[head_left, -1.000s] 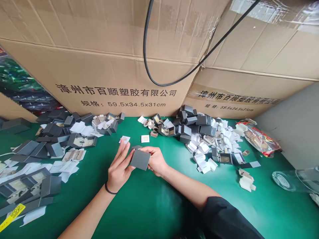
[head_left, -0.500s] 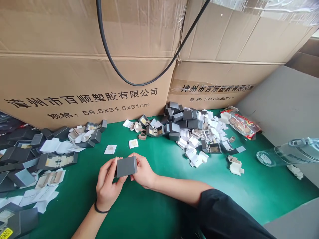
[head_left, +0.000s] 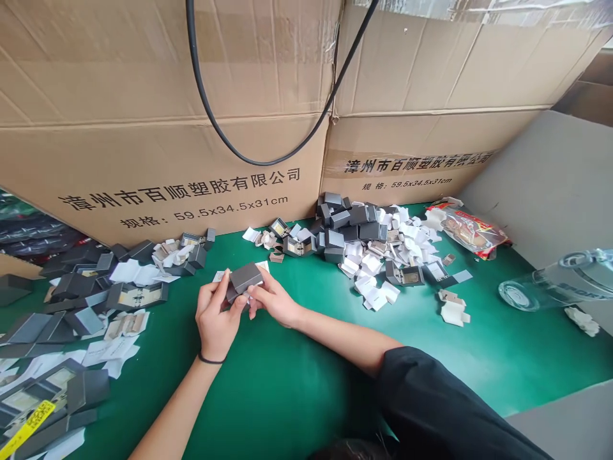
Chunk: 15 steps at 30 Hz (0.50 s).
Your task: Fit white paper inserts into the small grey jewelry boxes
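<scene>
A small dark grey gift box (head_left: 246,277) is held above the green tabletop, tilted, with a seam showing below its top panel. My left hand (head_left: 216,319) is closed on the box's left side, thumb at its lower front. My right hand (head_left: 276,300) pinches the box's lower right edge, its thumb on the front; part of its fingers is hidden. Just behind the box a white card (head_left: 263,264) lies on the table, mostly covered by my hands. What is inside the box cannot be seen.
More dark grey boxes (head_left: 334,240) and crumpled white paper inserts (head_left: 378,265) are heaped at back centre. Open boxes (head_left: 136,296) with papers spread along the left. A red snack bag (head_left: 472,231) and a clear bottle (head_left: 555,284) lie right. Large cartons (head_left: 215,144) wall the back; a black cable (head_left: 268,163) hangs before them.
The box has turned so its top and seam face me, and both hands have shifted slightly upward in view. My right thumb now presses on its front. The view has swung a little left.
</scene>
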Available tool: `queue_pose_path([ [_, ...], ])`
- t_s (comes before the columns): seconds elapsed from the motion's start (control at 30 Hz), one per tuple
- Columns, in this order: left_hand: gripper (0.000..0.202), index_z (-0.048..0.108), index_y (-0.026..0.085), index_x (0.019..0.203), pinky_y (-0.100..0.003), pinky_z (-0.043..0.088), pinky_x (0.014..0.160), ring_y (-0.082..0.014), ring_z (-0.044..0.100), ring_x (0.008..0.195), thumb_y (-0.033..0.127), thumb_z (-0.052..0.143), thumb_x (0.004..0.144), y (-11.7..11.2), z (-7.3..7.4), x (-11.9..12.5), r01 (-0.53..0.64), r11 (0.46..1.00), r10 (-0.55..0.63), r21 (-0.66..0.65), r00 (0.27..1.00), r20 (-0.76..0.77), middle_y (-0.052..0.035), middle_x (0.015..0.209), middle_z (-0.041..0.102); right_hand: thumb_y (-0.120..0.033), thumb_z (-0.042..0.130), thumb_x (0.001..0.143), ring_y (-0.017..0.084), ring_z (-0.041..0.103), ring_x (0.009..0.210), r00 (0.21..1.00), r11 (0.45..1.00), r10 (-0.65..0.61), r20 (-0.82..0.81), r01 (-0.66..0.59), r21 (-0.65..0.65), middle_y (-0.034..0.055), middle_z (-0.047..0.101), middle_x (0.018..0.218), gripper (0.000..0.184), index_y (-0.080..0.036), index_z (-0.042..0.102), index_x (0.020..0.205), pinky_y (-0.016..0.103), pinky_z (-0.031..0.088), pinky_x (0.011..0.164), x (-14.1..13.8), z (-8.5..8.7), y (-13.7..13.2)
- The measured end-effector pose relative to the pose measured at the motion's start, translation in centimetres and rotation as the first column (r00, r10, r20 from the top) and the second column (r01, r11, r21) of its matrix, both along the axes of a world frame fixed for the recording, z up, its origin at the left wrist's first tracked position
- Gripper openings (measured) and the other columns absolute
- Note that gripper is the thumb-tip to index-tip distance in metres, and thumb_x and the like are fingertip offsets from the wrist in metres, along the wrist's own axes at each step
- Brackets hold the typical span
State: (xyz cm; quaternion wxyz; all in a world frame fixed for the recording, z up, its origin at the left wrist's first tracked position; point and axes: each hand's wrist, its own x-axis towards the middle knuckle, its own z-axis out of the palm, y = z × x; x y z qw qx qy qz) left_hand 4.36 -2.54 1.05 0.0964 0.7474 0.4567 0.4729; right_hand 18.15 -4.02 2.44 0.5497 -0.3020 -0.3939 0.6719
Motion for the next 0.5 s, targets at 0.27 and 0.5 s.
queue_pose_path([
  [0.27,0.067,0.058,0.015,0.125,-0.026,0.05,0.066,-0.0175,0.056,0.082,0.064,0.045,0.08,3.2,4.8,9.4,0.07,0.982,-0.094,0.176,0.987,0.13,-0.0076,0.088,0.052,-0.047,0.057,0.08,0.008,0.049,0.046,0.907,0.937,-0.317,0.276,0.255,0.238,-0.006,0.048,0.062,0.028,-0.021,0.052,0.088,0.023,0.045,0.047,8.4,4.3,1.8],
  [0.5,0.064,0.049,0.016,0.133,-0.03,0.047,0.087,-0.0206,0.054,0.1,0.058,0.044,0.084,2.5,5.9,24.8,0.374,0.9,-0.39,0.222,0.92,0.029,-0.0102,0.102,0.051,-0.023,0.03,0.089,0.019,0.055,0.083,0.013,0.525,-0.733,0.68,0.645,0.555,0.0076,0.055,0.084,0.02,-0.018,0.05,0.087,0.035,0.048,0.077,21.3,5.3,-1.7],
])
